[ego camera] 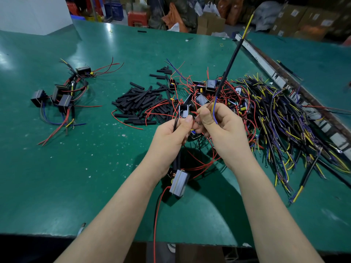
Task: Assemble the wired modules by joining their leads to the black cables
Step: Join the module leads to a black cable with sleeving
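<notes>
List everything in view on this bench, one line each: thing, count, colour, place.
table: one, green, under everything.
finished modules: a small group, count unclear, black with red, blue and yellow leads, far left.
black tubing pieces: many, black, centre.
loose modules: several, black with red leads, behind the hands.
cable pile: many, black with yellow and blue ends, right.
hanging module: one, grey-black, dangling below the hands.
black cable: one, yellow tip, rising from the right hand.
left hand: pinches thin leads.
right hand: grips the cable's end.
</notes>
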